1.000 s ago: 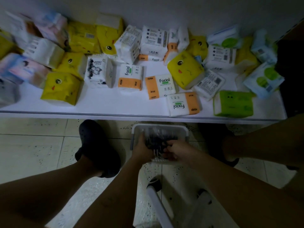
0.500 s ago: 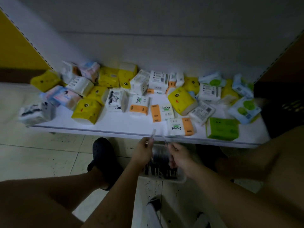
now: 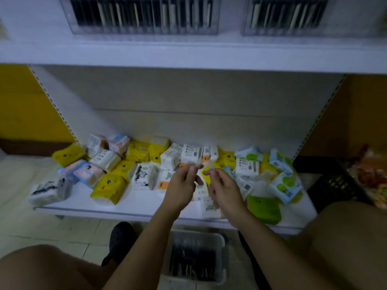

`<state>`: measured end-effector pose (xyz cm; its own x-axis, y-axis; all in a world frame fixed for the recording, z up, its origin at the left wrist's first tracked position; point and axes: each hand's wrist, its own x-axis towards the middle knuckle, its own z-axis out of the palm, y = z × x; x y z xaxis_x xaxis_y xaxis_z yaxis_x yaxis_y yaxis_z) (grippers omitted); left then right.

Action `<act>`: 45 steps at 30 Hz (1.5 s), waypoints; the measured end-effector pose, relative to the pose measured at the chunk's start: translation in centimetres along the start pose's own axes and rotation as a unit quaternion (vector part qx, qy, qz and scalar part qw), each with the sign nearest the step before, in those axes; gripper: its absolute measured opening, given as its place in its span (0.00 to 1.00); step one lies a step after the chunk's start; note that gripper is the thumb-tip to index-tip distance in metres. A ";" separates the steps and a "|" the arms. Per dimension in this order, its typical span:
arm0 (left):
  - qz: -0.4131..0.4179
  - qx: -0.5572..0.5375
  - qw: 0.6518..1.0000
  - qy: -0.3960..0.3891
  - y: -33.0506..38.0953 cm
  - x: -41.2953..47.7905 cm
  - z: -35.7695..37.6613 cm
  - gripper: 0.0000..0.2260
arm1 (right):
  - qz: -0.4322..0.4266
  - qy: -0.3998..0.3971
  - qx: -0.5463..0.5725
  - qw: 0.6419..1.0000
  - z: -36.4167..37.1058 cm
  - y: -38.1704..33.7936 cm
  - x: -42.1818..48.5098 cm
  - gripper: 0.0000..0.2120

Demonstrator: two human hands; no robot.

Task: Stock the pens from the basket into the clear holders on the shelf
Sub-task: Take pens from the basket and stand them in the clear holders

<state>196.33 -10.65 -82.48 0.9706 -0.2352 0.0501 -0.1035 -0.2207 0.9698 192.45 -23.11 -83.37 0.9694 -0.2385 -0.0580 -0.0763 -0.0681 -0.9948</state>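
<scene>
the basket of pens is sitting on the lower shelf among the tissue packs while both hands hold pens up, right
Not quite. In the head view the basket sits on the floor below the lower shelf, not on it among the tissue packs. The left hand and right hand do hold pens up.

Site: we log this as a shop. Just beyond the fingers [image 3: 189, 171], a white display shelf [image 3: 136, 203] holds many small tissue packs [image 3: 109, 185] in a jumble. High above the fingers, clear holders [image 3: 146, 31] filled with pens [image 3: 134, 13] line an upper shelf [image 3: 188, 55]. Slotted uprights [image 3: 53, 103] stand far left and right of the fingers. Below them, a stock basket [image 3: 221, 237] sits on tiled floor [image 3: 52, 231].
</scene>
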 end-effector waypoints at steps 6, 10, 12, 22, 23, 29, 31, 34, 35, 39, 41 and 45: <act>0.057 -0.101 0.993 0.002 8.8 0.9 0.5 0.05 | -0.132 0.034 -0.042 0.990 -3.0 -6.8 -0.1 0.09; 0.080 -0.137 0.987 -0.026 12.8 0.5 0.7 0.06 | -0.215 0.057 -0.114 0.968 -5.5 -10.9 -0.7 0.07; 0.108 -0.125 0.986 -0.016 14.4 0.3 0.7 0.05 | -0.234 0.054 -0.107 0.965 -6.7 -12.8 -1.2 0.06; 0.284 -0.061 0.957 -0.019 26.6 2.1 2.1 0.10 | -0.385 0.106 -0.089 0.913 -13.6 -24.2 -1.4 0.26; 0.301 -0.058 0.952 -0.024 27.8 2.4 2.3 0.11 | -0.397 0.109 -0.102 0.905 -14.3 -25.3 -1.3 0.26; 0.364 -0.020 0.930 -0.045 33.7 4.4 3.8 0.15 | -0.434 0.140 -0.111 0.883 -18.1 -30.0 0.7 0.21; 0.366 -0.016 0.929 -0.047 34.8 5.4 4.5 0.14 | -0.438 0.161 -0.113 0.877 -19.1 -30.8 1.4 0.21; 0.359 -0.037 0.932 -0.033 36.6 7.2 5.4 0.14 | -0.441 0.202 -0.109 0.868 -20.5 -32.0 2.8 0.20; 0.357 -0.048 0.932 -0.025 37.2 7.7 5.7 0.14 | -0.444 0.215 -0.106 0.864 -20.9 -32.5 3.2 0.20; 0.352 -0.084 0.932 0.007 39.4 10.1 6.7 0.13 | -0.457 0.250 -0.102 0.847 -22.1 -34.2 5.6 0.20; 0.369 -0.050 0.928 0.026 40.2 11.3 7.2 0.12 | -0.459 0.262 -0.105 0.842 -22.5 -35.1 6.9 0.20; 0.417 0.027 0.907 0.046 40.9 12.8 7.9 0.11 | -0.457 0.266 -0.107 0.842 -22.6 -36.0 9.4 0.20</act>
<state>202.78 -30.17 -44.04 0.5632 -0.2620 0.7837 -0.8187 -0.0483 0.5722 199.01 -44.76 -46.16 0.4094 -0.3886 0.8255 0.5494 -0.6174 -0.5631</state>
